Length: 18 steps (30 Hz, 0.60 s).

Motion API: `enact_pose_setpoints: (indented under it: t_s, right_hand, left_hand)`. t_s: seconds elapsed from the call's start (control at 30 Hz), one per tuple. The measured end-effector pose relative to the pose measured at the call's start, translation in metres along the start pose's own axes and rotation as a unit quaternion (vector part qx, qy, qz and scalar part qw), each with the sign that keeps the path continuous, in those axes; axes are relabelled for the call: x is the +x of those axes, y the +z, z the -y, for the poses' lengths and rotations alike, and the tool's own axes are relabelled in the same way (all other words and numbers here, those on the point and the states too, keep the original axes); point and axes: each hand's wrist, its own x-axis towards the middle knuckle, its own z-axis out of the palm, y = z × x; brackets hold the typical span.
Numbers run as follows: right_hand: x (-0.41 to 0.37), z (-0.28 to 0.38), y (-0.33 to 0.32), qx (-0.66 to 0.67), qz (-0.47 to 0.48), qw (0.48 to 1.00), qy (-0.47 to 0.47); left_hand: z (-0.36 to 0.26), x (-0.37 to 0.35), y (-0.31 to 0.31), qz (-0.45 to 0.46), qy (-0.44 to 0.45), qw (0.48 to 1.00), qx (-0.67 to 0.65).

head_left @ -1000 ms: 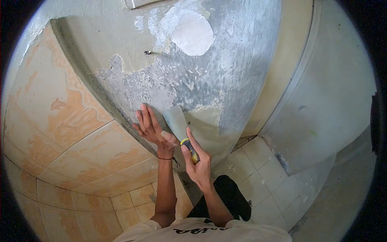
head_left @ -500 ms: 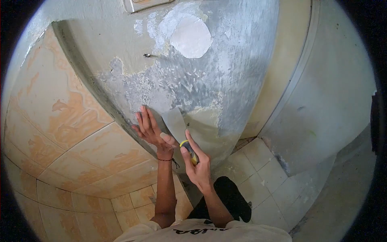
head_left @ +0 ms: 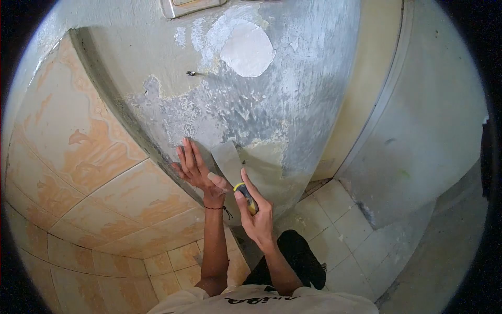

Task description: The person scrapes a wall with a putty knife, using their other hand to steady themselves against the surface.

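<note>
My right hand [head_left: 254, 212] grips the black and yellow handle of a scraper [head_left: 226, 158], its index finger stretched along the tool. The wide grey blade lies against the wall [head_left: 266, 157], at the border between rough, stripped grey and smooth paint. To the left, my left hand [head_left: 196, 170] rests on the wall with fingers spread and holds nothing. Its thumb points toward the scraper's handle, close to the blade. Above both hands, the wall shows patchy, peeled paint and a round white patch [head_left: 248, 49].
Orange-patterned tiles [head_left: 104, 172] cover the ledge at left. A small metal stub [head_left: 191, 73] sticks out of the wall. At upper left of the patch sits a switch plate [head_left: 191, 6]. On the right stands a pale door [head_left: 413, 120], above a tiled floor [head_left: 345, 240].
The scraper's blade and both hands are almost where they were. The view has shifted very slightly.
</note>
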Motion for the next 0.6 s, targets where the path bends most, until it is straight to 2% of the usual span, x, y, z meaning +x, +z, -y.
enact_pose_setpoints:
  t_s: [0.03,0.1,0.33,0.5,0.6]
  right_hand:
    - [0.000,0.002,0.000,0.000,-0.001,1.000,-0.001]
    - [0.001,0.008,-0.003,0.019,0.028,0.996,0.082]
    - [0.002,0.009,0.002,0.033,0.005,0.998,0.056]
    - [0.000,0.010,0.000,0.041,0.024,0.994,0.099]
    - [0.002,0.014,0.003,0.032,0.005,0.997,0.064]
  left_hand:
    - [0.000,0.000,0.000,-0.001,0.000,1.000,-0.001]
    - [0.000,-0.002,0.003,-0.012,-0.004,1.000,-0.002]
    - [0.001,0.000,0.000,-0.006,0.009,1.000,0.005]
    - [0.005,-0.002,0.001,0.001,0.017,1.000,0.016]
    - [0.003,-0.002,0.002,-0.010,0.010,1.000,0.002]
